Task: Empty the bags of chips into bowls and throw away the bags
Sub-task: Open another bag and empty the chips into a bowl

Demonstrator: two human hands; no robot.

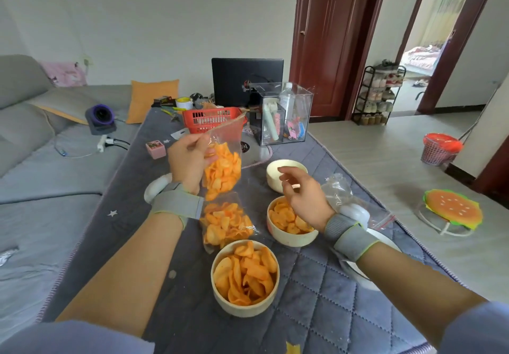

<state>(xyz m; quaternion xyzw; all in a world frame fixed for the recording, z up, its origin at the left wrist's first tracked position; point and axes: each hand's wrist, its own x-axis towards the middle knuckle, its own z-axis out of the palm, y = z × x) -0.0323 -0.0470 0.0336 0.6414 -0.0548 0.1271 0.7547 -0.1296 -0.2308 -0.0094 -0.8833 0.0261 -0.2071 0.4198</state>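
The left hand (190,158) grips a clear bag of orange chips (223,166) by its upper edge, holding it upright in the air above the bench (316,285), which is covered by a dark quilted cloth with stars. The right hand (304,194) hovers over the middle bowl (289,225), fingers loosely curled and holding nothing. That bowl is partly filled with chips. Nearer the camera stands a front bowl (245,278), heaped with chips, and beyond the right hand sits a far bowl (275,172) whose inside looks bare. A second full bag (224,223) lies flat on the bench, between the held bag and the front bowl, touching the latter's rim. An empty crumpled bag (338,188) with a red zip strip lies just right of the right wrist. Both wrists wear grey bands. Further back on the bench are a red basket (212,118), a clear box (283,114) and a black laptop (246,78). A red-lined bin (440,148) stands on the floor well to the right.
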